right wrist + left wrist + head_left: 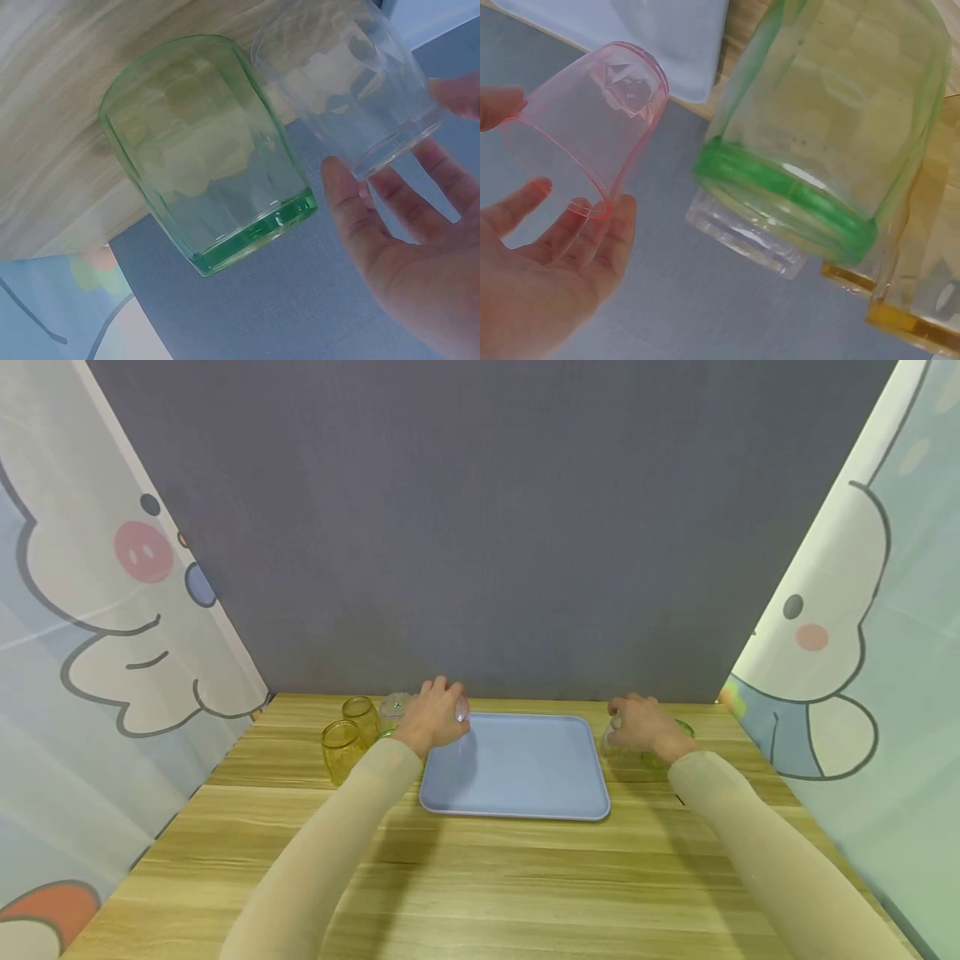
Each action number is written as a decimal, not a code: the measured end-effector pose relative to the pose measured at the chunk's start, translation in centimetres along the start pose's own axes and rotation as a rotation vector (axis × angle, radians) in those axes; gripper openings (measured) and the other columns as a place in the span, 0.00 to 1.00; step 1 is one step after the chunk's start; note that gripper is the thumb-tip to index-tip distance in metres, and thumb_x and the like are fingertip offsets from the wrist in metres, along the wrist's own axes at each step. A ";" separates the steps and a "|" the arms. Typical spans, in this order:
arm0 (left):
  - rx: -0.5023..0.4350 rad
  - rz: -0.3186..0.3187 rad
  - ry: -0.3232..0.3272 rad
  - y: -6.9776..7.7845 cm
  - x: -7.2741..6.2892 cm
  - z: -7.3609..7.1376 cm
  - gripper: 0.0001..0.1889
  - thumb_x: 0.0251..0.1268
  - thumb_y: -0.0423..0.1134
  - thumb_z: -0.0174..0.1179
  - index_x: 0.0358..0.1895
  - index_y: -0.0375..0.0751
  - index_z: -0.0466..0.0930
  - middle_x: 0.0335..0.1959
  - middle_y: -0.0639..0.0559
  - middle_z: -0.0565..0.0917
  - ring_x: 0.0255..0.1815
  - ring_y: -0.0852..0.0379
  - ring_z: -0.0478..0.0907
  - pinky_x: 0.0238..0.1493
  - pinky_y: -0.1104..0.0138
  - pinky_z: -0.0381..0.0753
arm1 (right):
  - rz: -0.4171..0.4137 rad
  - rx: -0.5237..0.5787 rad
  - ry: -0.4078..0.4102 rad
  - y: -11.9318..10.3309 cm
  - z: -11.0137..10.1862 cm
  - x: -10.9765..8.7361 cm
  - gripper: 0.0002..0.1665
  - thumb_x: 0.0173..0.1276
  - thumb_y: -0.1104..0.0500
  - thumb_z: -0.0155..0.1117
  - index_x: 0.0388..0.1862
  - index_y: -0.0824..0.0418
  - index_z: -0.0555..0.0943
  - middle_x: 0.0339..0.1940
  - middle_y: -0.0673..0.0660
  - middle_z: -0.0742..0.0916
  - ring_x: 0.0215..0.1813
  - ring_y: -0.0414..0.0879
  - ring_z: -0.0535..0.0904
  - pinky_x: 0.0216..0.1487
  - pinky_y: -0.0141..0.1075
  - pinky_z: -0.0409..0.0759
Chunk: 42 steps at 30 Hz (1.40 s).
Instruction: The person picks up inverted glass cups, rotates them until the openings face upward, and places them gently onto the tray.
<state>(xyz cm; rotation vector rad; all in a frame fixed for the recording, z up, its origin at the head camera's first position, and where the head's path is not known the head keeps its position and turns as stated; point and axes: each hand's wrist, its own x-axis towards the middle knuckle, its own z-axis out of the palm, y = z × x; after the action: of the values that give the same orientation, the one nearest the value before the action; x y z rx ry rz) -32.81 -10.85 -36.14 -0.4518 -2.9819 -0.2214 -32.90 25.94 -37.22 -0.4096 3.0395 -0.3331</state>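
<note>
My left hand (437,714) holds a pink-tinted clear glass (592,112) by its rim, thumb on one side and fingers on the other. In the head view this glass overlaps the left back corner of the pale blue tray (517,768). At the tray's right, my right hand (643,724) grips a clear faceted glass (352,82) round its thick base, which faces up, mouth down. Beside it a green glass (210,150) stands upside down on the table, partly behind that hand in the head view. Another green glass (825,112) is near my left hand.
Two amber glasses (342,750) stand at the left of the wooden table (495,885), with a clear glass (393,707) near them. A grey panel (487,527) rises at the table's back edge, and printed curtains (75,693) hang on both sides.
</note>
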 end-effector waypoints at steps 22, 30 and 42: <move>0.003 -0.042 -0.051 -1.0 1.4 1.6 0.30 0.64 0.49 0.64 0.67 0.42 0.73 0.63 0.39 0.72 0.66 0.39 0.68 0.56 0.43 0.77 | 0.008 -0.012 0.015 -0.2 0.2 -0.1 0.32 0.62 0.54 0.68 0.64 0.66 0.76 0.60 0.71 0.78 0.64 0.76 0.69 0.58 0.67 0.71; 0.010 -0.028 -0.040 -1.3 2.0 2.1 0.26 0.66 0.48 0.61 0.64 0.43 0.75 0.61 0.39 0.72 0.65 0.39 0.68 0.56 0.44 0.77 | 0.008 -0.007 0.028 -0.2 0.1 -0.2 0.33 0.60 0.54 0.69 0.63 0.67 0.77 0.60 0.72 0.78 0.63 0.76 0.69 0.57 0.67 0.73; 0.030 -0.035 -0.040 -1.4 2.6 3.1 0.26 0.70 0.47 0.55 0.68 0.43 0.72 0.58 0.41 0.73 0.63 0.40 0.69 0.61 0.44 0.73 | 0.015 -0.009 0.040 -0.3 0.4 -0.4 0.33 0.61 0.54 0.68 0.64 0.67 0.77 0.59 0.71 0.79 0.63 0.75 0.70 0.56 0.65 0.74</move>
<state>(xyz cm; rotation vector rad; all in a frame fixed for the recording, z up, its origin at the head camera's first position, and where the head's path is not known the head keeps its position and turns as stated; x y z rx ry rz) -36.03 -10.93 -39.05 -0.4058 -3.0294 -0.1721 -32.44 25.67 -37.51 -0.3851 3.0825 -0.3308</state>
